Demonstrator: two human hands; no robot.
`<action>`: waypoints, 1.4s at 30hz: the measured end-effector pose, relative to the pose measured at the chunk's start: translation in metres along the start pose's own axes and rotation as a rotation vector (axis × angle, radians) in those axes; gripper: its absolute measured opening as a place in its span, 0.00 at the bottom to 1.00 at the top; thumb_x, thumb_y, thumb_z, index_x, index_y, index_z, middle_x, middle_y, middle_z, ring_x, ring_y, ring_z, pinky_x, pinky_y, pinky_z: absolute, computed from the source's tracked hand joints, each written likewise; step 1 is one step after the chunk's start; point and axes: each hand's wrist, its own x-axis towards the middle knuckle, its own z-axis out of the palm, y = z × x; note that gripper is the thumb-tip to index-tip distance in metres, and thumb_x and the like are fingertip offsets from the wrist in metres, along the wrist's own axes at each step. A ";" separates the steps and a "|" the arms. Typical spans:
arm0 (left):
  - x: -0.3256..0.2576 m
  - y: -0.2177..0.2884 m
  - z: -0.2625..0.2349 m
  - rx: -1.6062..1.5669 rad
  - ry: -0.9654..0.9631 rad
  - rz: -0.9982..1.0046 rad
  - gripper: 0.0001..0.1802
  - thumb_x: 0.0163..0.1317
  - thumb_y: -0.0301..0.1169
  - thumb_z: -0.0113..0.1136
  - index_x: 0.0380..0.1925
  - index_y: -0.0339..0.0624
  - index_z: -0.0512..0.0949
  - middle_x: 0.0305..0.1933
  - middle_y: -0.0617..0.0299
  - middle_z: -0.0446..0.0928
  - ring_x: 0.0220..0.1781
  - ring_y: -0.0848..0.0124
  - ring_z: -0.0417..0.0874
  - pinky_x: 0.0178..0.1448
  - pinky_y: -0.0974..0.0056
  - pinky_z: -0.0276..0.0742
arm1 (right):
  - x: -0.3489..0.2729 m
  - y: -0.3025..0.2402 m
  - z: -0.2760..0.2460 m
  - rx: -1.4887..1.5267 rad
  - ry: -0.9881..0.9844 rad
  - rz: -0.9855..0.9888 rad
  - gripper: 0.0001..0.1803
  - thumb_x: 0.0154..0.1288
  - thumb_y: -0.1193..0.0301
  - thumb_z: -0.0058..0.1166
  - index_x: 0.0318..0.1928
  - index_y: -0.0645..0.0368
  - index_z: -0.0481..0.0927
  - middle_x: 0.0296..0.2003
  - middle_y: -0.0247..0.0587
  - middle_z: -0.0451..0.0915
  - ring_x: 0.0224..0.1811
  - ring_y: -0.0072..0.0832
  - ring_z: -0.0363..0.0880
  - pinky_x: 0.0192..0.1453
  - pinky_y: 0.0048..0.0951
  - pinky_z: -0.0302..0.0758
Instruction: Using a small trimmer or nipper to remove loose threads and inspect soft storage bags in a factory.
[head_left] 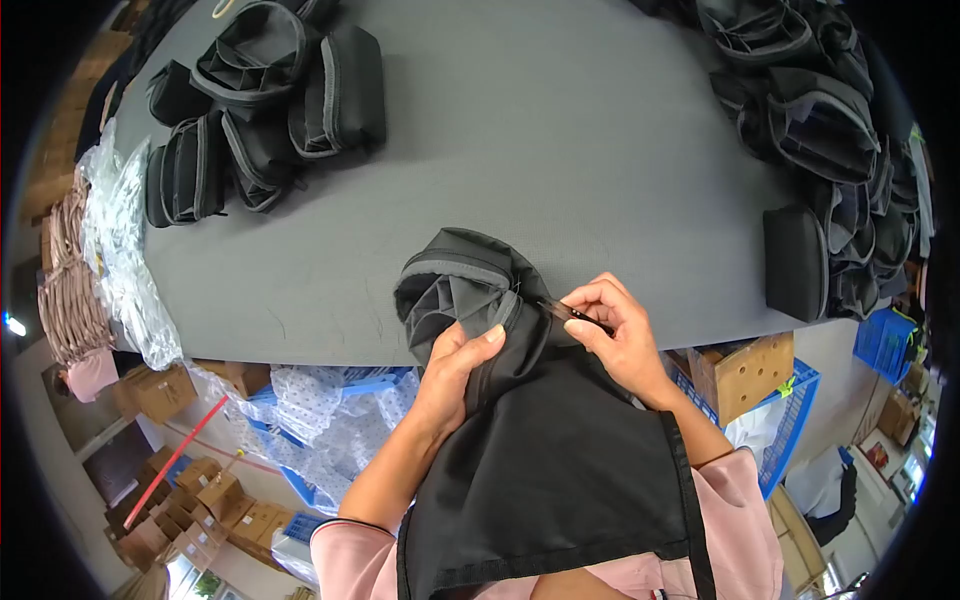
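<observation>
A black fabric pouch (462, 249) with grey edging is held at the near edge of the table, its mouth partly open. My left hand (452, 378) is closed on its near side, thumb on top and fingers hidden in the folds. My right hand (625, 335) pinches small dark thread snips (563, 310). Their tips point left at the pouch's grey-edged seam, close to a loose thread end. Whether the blades touch the thread is too small to tell.
Several black pouches (345, 90) stand at the far left of the grey table (560, 150), and more pouches (815, 120) are heaped along the right side. Clear plastic bags (125, 250) hang over the left edge. Blue crates (800, 420) stand below the near edge.
</observation>
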 end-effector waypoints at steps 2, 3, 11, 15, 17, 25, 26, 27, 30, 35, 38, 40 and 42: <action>0.005 -0.004 -0.003 -0.086 -0.116 0.023 0.18 0.61 0.31 0.54 0.48 0.31 0.69 0.46 0.57 0.76 0.45 0.74 0.77 0.52 0.69 0.71 | 0.007 -0.005 0.000 -0.178 -0.057 -0.071 0.09 0.57 0.79 0.56 0.39 0.66 0.75 0.35 0.34 0.69 0.32 0.20 0.74 0.40 0.21 0.72; 0.005 -0.005 -0.004 -0.084 -0.116 0.026 0.18 0.61 0.31 0.54 0.48 0.31 0.69 0.46 0.57 0.76 0.45 0.74 0.77 0.52 0.69 0.71 | 0.008 -0.004 0.001 -0.177 -0.057 -0.073 0.09 0.57 0.79 0.56 0.39 0.66 0.75 0.35 0.34 0.69 0.32 0.20 0.74 0.40 0.21 0.72; 0.002 -0.003 0.003 -0.087 -0.075 0.060 0.18 0.59 0.31 0.56 0.47 0.31 0.70 0.44 0.58 0.76 0.44 0.75 0.77 0.51 0.70 0.71 | 0.009 -0.010 0.012 -0.382 -0.010 -0.282 0.11 0.51 0.77 0.61 0.37 0.63 0.79 0.31 0.37 0.70 0.31 0.25 0.73 0.35 0.24 0.72; 0.007 -0.012 -0.008 -0.068 -0.064 0.039 0.18 0.59 0.31 0.57 0.45 0.30 0.70 0.42 0.58 0.77 0.43 0.75 0.77 0.49 0.70 0.72 | 0.009 -0.014 0.013 -0.421 0.008 -0.328 0.11 0.50 0.77 0.62 0.36 0.62 0.79 0.29 0.36 0.71 0.28 0.26 0.73 0.32 0.25 0.71; 0.007 -0.011 -0.007 -0.064 -0.083 0.046 0.17 0.59 0.31 0.56 0.44 0.30 0.71 0.41 0.58 0.77 0.42 0.75 0.78 0.47 0.71 0.73 | 0.011 -0.020 0.011 -0.676 0.003 -0.490 0.10 0.48 0.77 0.62 0.34 0.61 0.79 0.27 0.35 0.71 0.24 0.26 0.73 0.30 0.25 0.70; 0.006 -0.006 -0.002 -0.089 -0.130 0.063 0.18 0.61 0.32 0.55 0.47 0.32 0.71 0.43 0.60 0.76 0.44 0.76 0.76 0.50 0.70 0.71 | 0.010 -0.025 0.010 -0.677 0.045 -0.551 0.09 0.47 0.76 0.63 0.32 0.59 0.79 0.26 0.34 0.71 0.22 0.27 0.73 0.26 0.26 0.69; 0.007 -0.007 -0.003 -0.096 -0.131 0.067 0.18 0.61 0.32 0.55 0.47 0.32 0.71 0.44 0.60 0.76 0.45 0.77 0.76 0.50 0.70 0.71 | 0.008 -0.026 0.011 -0.630 0.076 -0.519 0.10 0.47 0.75 0.63 0.32 0.59 0.78 0.26 0.34 0.71 0.22 0.27 0.73 0.27 0.27 0.70; 0.007 -0.006 -0.003 -0.098 -0.130 0.069 0.18 0.61 0.32 0.55 0.47 0.32 0.71 0.44 0.60 0.76 0.45 0.77 0.76 0.50 0.70 0.71 | 0.010 -0.027 0.012 -0.630 0.074 -0.520 0.10 0.47 0.75 0.63 0.32 0.59 0.78 0.26 0.34 0.71 0.22 0.27 0.73 0.27 0.27 0.70; 0.007 -0.007 -0.003 -0.094 -0.132 0.060 0.18 0.61 0.32 0.55 0.47 0.32 0.71 0.44 0.60 0.76 0.44 0.76 0.76 0.50 0.70 0.71 | 0.012 -0.029 0.012 -0.629 0.044 -0.464 0.10 0.48 0.74 0.63 0.33 0.57 0.78 0.28 0.33 0.72 0.22 0.27 0.73 0.26 0.28 0.70; 0.008 -0.011 -0.007 -0.063 -0.108 0.049 0.17 0.60 0.32 0.56 0.45 0.32 0.71 0.43 0.60 0.76 0.44 0.77 0.76 0.50 0.71 0.71 | 0.013 -0.035 0.010 -0.810 -0.067 -0.461 0.09 0.50 0.72 0.62 0.34 0.56 0.77 0.28 0.32 0.71 0.21 0.28 0.72 0.26 0.29 0.68; 0.004 -0.005 0.003 -0.095 -0.092 0.072 0.16 0.60 0.32 0.57 0.43 0.32 0.72 0.40 0.60 0.77 0.42 0.77 0.76 0.48 0.70 0.71 | 0.014 -0.039 0.008 -0.865 -0.087 -0.496 0.09 0.50 0.74 0.61 0.34 0.56 0.78 0.27 0.32 0.71 0.21 0.28 0.72 0.27 0.29 0.68; 0.005 -0.008 0.000 -0.074 -0.103 0.067 0.16 0.59 0.33 0.57 0.43 0.32 0.72 0.40 0.61 0.77 0.41 0.77 0.76 0.48 0.70 0.71 | 0.016 -0.039 0.000 -0.809 -0.151 -0.452 0.08 0.51 0.74 0.61 0.34 0.56 0.78 0.27 0.32 0.70 0.22 0.28 0.72 0.27 0.28 0.68; 0.006 -0.009 -0.003 -0.053 -0.113 0.064 0.16 0.59 0.33 0.57 0.43 0.32 0.72 0.39 0.62 0.77 0.41 0.77 0.76 0.48 0.70 0.71 | 0.017 -0.038 -0.002 -0.752 -0.216 -0.409 0.08 0.51 0.75 0.60 0.34 0.56 0.78 0.27 0.32 0.70 0.22 0.28 0.72 0.27 0.28 0.68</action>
